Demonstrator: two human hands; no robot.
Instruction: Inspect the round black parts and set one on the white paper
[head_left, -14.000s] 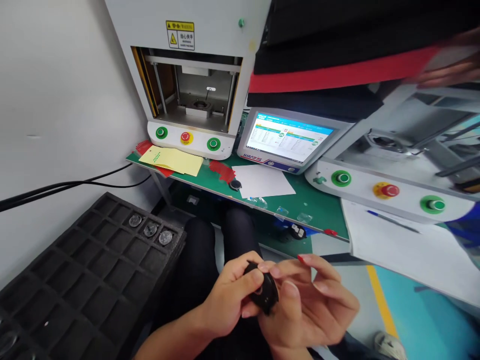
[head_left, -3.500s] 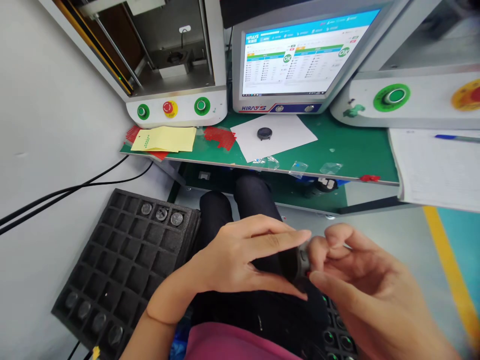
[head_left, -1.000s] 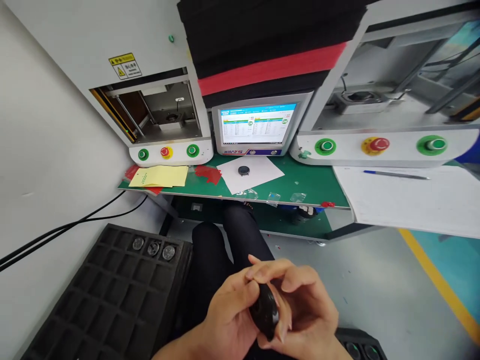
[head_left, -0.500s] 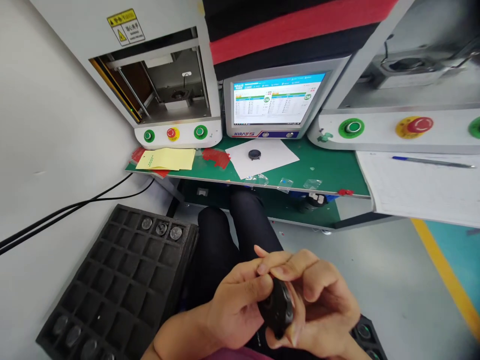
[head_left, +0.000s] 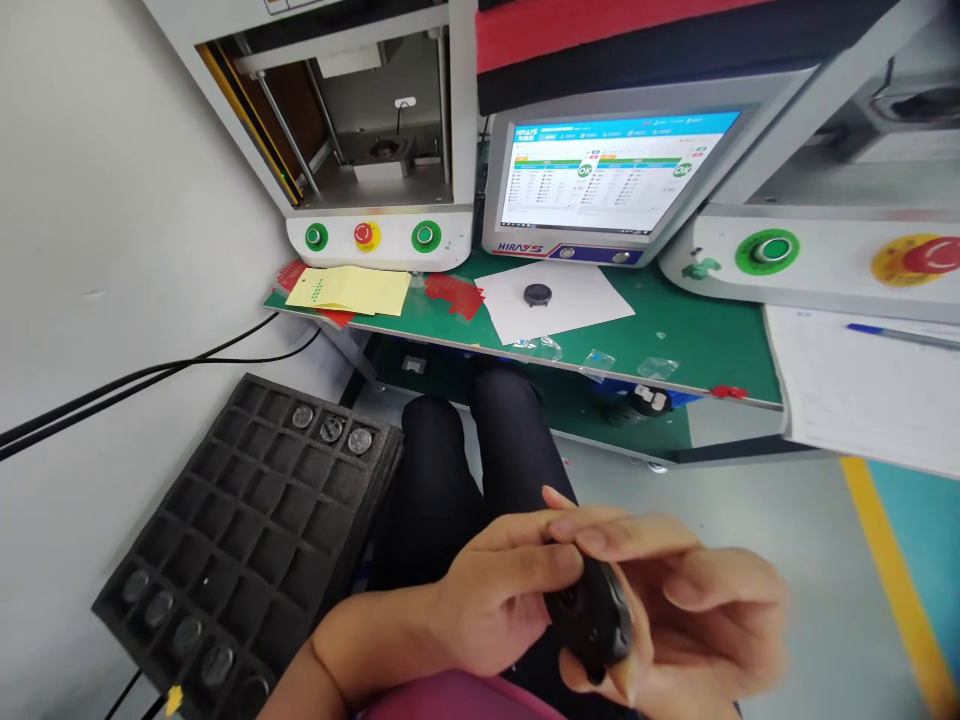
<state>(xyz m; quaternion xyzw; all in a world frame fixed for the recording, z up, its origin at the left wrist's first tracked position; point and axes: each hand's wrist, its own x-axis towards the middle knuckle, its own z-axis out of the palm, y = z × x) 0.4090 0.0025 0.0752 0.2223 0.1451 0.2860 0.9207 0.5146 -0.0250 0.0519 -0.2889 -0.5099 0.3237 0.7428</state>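
Both hands are low in the view, above the lap, with a black round watch case (head_left: 592, 620) between them. My left hand (head_left: 491, 595) pinches its near side, thumb on the dark face. From the right, the fingers of my right hand (head_left: 701, 610) wrap around the case's edge and underside; this hand is partly blurred. Part of the case is hidden behind the fingers. A second black watch case (head_left: 538, 294) rests on a white sheet of paper (head_left: 506, 318) on the green bench.
At lower left, a black foam tray (head_left: 262, 550) holds several round watch parts. A monitor (head_left: 615, 190) stands between two machines with green buttons (head_left: 426, 236) and red ones (head_left: 365, 235). Yellow paper (head_left: 349, 290), clear film scraps (head_left: 598, 363) and a notebook (head_left: 862, 400) lie along the bench.
My head view has shifted, so the bench and tray appear moved. Both hands sit farther right in view, still on the watch case. The right fingers look straighter and more spread.
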